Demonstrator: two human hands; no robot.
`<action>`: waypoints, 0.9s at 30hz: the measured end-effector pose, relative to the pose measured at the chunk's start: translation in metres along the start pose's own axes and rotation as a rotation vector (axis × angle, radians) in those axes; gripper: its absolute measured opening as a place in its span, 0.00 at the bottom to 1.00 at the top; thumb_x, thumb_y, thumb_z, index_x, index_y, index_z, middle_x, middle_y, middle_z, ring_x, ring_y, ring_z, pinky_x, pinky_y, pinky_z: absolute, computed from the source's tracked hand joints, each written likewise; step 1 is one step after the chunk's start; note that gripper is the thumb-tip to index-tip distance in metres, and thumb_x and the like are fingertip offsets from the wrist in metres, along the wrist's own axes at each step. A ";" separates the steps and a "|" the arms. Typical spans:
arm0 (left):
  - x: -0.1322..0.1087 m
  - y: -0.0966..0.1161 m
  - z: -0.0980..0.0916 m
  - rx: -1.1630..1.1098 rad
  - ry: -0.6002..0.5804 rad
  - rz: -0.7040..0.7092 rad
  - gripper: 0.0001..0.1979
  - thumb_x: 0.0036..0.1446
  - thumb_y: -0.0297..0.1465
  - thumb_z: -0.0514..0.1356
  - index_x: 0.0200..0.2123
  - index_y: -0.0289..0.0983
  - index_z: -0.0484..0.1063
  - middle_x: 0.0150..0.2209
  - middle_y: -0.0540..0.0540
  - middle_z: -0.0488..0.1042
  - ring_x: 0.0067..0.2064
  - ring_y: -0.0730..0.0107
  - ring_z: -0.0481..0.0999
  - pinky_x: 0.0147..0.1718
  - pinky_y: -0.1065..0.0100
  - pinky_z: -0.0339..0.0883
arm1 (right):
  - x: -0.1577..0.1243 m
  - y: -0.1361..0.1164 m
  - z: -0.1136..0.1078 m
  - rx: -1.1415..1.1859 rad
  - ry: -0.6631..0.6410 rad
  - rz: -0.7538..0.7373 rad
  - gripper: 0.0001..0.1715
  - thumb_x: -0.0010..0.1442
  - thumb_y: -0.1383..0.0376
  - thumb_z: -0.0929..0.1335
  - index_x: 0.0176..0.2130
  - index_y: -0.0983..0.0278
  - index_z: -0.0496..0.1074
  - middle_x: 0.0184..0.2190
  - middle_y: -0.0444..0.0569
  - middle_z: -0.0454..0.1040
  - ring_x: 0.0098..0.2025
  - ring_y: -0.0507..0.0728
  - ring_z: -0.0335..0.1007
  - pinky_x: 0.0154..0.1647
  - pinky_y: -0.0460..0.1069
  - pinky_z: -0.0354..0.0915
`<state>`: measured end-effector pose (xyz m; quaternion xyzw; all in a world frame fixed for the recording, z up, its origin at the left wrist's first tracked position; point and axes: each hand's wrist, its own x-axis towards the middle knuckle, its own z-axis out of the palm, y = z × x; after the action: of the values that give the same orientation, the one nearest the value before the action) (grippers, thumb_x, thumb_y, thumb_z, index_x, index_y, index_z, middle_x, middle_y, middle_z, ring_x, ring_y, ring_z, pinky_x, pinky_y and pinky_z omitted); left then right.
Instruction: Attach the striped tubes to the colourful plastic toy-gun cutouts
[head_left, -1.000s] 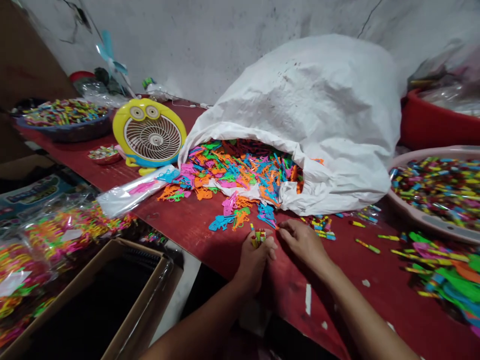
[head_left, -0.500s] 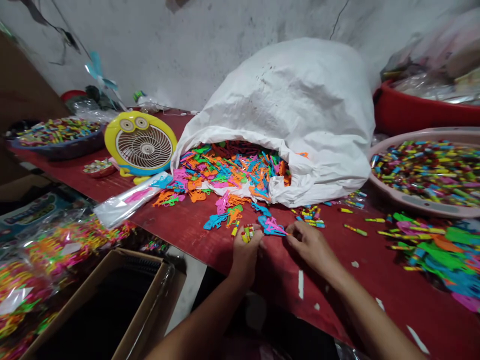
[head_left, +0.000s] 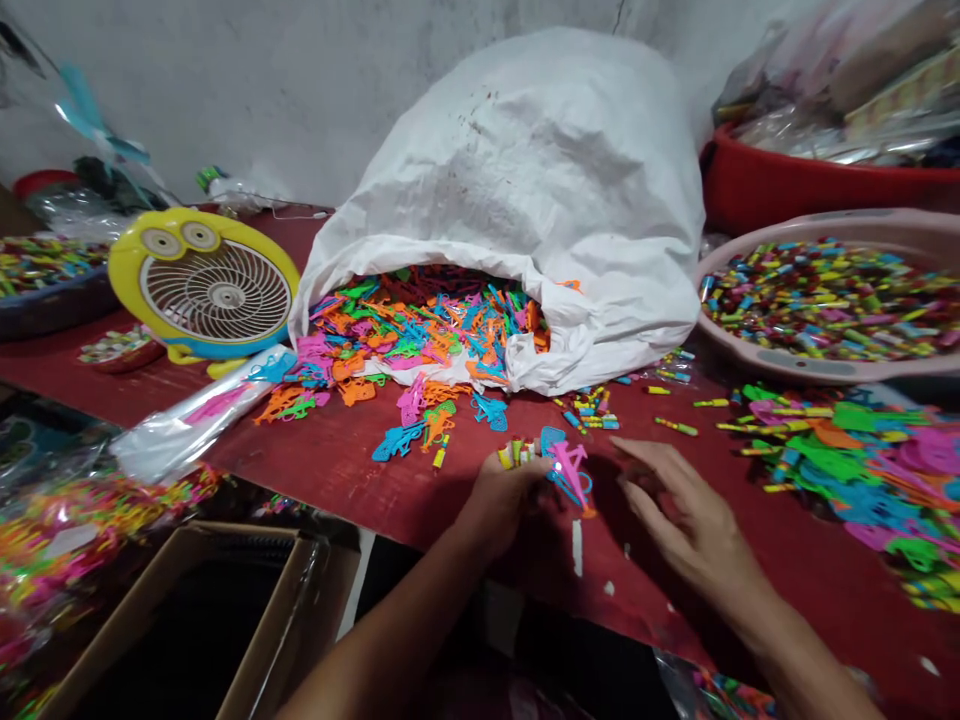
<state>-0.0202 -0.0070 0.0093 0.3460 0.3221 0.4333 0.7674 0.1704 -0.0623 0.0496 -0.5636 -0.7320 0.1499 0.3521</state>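
Head view: plastic pieces (head_left: 568,475) jut from left grip (head_left: 506,500).

We're looking for lettering, and nothing's readable right now! There's print on the packaging (head_left: 892,85) at top right, and on a packet (head_left: 45,440) at the far left edge, but both are too blurred for us to make out a single word or number.

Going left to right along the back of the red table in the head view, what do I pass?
Dark basket → yellow cartoon-faced desk fan → white woven sack spilling coloured plastic pieces → pink basin
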 end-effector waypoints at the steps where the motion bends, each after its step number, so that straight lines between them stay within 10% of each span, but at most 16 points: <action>1: 0.000 -0.001 0.001 0.005 -0.039 -0.026 0.13 0.51 0.37 0.66 0.26 0.34 0.68 0.18 0.53 0.66 0.18 0.80 0.60 0.18 0.73 0.47 | 0.001 0.003 -0.003 -0.037 -0.034 -0.055 0.25 0.67 0.64 0.62 0.62 0.56 0.65 0.57 0.54 0.70 0.56 0.59 0.69 0.55 0.53 0.66; 5: 0.000 -0.012 0.007 -0.058 -0.108 -0.041 0.14 0.48 0.36 0.68 0.30 0.35 0.67 0.20 0.55 0.65 0.20 0.80 0.61 0.21 0.74 0.52 | 0.001 0.011 0.002 -0.088 -0.258 -0.219 0.28 0.67 0.66 0.61 0.64 0.53 0.64 0.68 0.51 0.57 0.66 0.59 0.58 0.63 0.57 0.59; 8: -0.001 -0.016 0.008 -0.066 -0.088 -0.017 0.18 0.51 0.39 0.67 0.40 0.36 0.68 0.20 0.55 0.66 0.20 0.79 0.62 0.22 0.74 0.53 | -0.001 0.017 0.011 -0.070 -0.206 -0.199 0.24 0.67 0.65 0.62 0.61 0.55 0.68 0.60 0.53 0.69 0.59 0.59 0.67 0.57 0.56 0.65; 14: -0.001 -0.012 0.007 -0.021 -0.012 0.069 0.15 0.55 0.41 0.65 0.35 0.34 0.71 0.23 0.51 0.71 0.22 0.78 0.64 0.24 0.73 0.55 | -0.010 0.022 0.020 0.163 -0.056 0.122 0.13 0.64 0.58 0.66 0.45 0.59 0.77 0.38 0.50 0.79 0.39 0.57 0.75 0.40 0.49 0.70; 20: -0.003 -0.014 0.008 -0.013 -0.048 0.057 0.19 0.50 0.39 0.68 0.42 0.33 0.74 0.25 0.50 0.72 0.24 0.76 0.67 0.25 0.73 0.58 | -0.021 0.018 0.030 0.517 0.050 0.514 0.16 0.61 0.52 0.69 0.40 0.62 0.73 0.24 0.43 0.73 0.21 0.50 0.63 0.19 0.43 0.56; 27: -0.004 -0.016 0.010 0.019 0.012 0.127 0.14 0.55 0.40 0.63 0.38 0.35 0.70 0.25 0.51 0.72 0.22 0.78 0.64 0.23 0.73 0.56 | -0.016 -0.009 0.035 0.606 0.108 0.592 0.17 0.61 0.51 0.70 0.36 0.63 0.70 0.22 0.42 0.70 0.19 0.48 0.58 0.18 0.43 0.54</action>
<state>-0.0072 -0.0190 0.0027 0.3704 0.3079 0.4801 0.7331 0.1419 -0.0738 0.0244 -0.6275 -0.4421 0.4229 0.4816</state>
